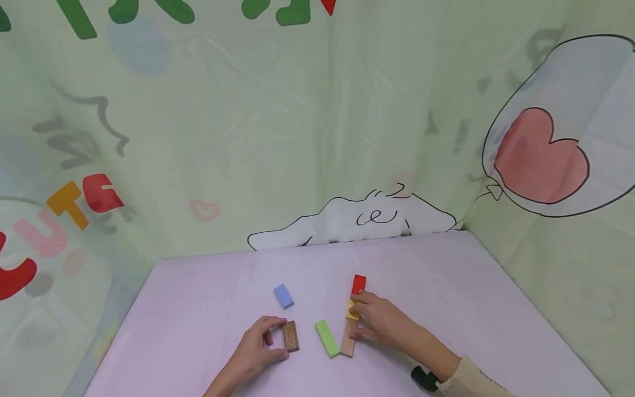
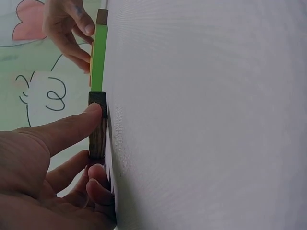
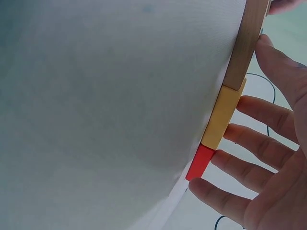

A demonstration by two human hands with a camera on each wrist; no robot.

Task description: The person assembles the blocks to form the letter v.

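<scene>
Dark brown wooden block (image 1: 291,336) on tabletop (image 1: 198,298), pinched between thumb and finger of left hand (image 1: 254,348). Right hand (image 1: 384,321) spread, fingertips along end-to-end row: red block (image 1: 359,283), yellow block (image 3: 221,118), tan block (image 1: 348,344). Yellow partly covered in head view; tan cut off in right wrist view. Green block (image 1: 327,338) beside row, contact unclear. Blue block (image 1: 284,296) farther back. Tabletop pale lilac, near edge out of frame. Pale green printed sheeting (image 1: 258,138) around; balloon print (image 1: 541,160), top lettering (image 1: 292,12) cropped.
</scene>
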